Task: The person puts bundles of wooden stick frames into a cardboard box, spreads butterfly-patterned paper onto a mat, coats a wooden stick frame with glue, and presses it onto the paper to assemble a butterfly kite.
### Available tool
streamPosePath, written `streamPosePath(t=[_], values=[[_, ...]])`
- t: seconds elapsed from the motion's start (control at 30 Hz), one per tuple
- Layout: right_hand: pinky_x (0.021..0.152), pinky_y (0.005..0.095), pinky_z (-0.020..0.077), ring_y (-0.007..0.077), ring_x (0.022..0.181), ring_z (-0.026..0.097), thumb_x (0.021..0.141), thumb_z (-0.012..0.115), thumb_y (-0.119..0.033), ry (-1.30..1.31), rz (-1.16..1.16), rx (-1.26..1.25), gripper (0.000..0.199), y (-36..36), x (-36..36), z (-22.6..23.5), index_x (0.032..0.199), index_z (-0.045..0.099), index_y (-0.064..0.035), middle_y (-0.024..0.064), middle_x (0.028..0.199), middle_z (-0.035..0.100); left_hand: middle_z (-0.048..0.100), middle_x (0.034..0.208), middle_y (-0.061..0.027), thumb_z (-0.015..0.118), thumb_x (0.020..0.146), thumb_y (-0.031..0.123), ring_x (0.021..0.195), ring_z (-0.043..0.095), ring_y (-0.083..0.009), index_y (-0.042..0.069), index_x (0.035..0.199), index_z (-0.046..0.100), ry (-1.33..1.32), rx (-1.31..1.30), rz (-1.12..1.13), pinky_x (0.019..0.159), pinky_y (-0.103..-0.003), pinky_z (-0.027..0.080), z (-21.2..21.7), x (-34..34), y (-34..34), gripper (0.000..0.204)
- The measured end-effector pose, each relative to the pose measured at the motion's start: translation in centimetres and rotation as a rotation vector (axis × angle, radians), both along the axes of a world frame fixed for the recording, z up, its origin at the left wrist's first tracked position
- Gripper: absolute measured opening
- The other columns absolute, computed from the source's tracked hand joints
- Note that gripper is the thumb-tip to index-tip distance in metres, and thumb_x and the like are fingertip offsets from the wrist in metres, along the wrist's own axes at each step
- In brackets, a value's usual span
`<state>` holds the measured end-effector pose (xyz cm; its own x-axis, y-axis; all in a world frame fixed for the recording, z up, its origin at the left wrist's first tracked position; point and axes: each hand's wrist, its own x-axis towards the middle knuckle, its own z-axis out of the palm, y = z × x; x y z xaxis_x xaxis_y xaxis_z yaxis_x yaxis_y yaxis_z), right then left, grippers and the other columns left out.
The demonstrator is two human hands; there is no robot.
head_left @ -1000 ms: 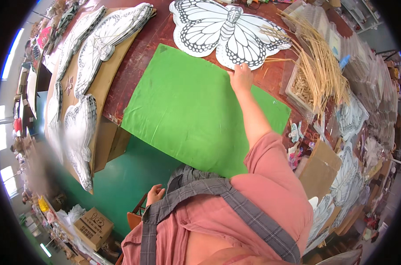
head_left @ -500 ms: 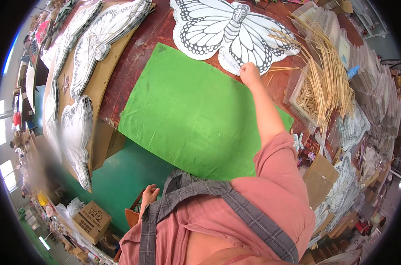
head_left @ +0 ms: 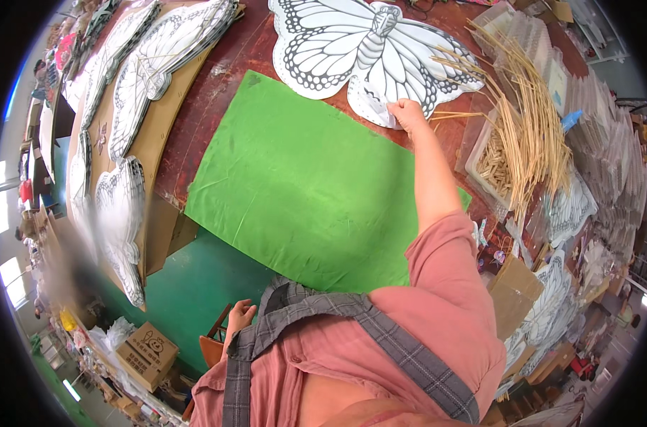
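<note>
A large white butterfly cutout (head_left: 316, 53) with black wing patterns lies at the far side of the table, just past a green cloth (head_left: 302, 185). My right hand (head_left: 409, 116) is closed in a pinch at the tip of its lower wing; a pale, wrinkled bit shows beside the fingertips, and whether it is part of the wing I cannot make out. My right forearm crosses above the cloth. Down by my lap, my left hand (head_left: 241, 315) hangs beside the apron strap, its fingers loosely bent and apart, with nothing visible in them.
Stacks of similar butterfly wings (head_left: 142, 85) lie on cardboard at the left. To the right, long thin bamboo sticks (head_left: 526, 135) lie over a clear bin (head_left: 473, 160) of short wooden pegs. Beyond are stacked clear plastic sleeves (head_left: 608, 142). A carton (head_left: 148, 356) stands lower left.
The butterfly's lower wing tip and my right hand have come slightly nearer to me. A wrinkled bit now shows by the fingertips. My left hand stays about where it was.
</note>
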<state>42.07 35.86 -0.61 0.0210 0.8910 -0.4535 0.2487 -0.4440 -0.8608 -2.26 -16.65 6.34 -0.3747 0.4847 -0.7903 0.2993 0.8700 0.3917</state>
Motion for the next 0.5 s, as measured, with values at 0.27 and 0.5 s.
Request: streamPosePath(t=[0.27, 0.5], values=[[0.060, 0.0355, 0.0471, 0.0267, 0.061, 0.058, 0.060, 0.070, -0.018, -0.428, 0.100, 0.203, 0.020, -0.3, -1.2, 0.5, 0.068, 0.060, -0.0022, 0.0120, 0.066, 0.060, 0.064, 0.081, -0.0112, 0.064, 0.078, 0.017, 0.074, 0.060, -0.0153, -0.002, 0.107, 0.056, 0.066, 0.092, -0.127, 0.066, -0.029, 0.047, 2.9, 3.1, 5.5, 0.035], [0.071, 0.0375, 0.0465, 0.0294, 0.084, 0.057, 0.063, 0.075, -0.026, -0.634, 0.185, 0.425, 0.035, -2.5, -2.8, 2.5, 0.082, 0.056, -0.0038, 0.0133, 0.093, 0.052, 0.058, 0.098, -0.0154, 0.064, 0.076, 0.012, 0.092, 0.057, -0.0317, 0.005, 0.105, 0.057, 0.191, 0.664, -0.709, 0.077, -0.036, 0.046, 5.1, 12.4, 23.5, 0.031]])
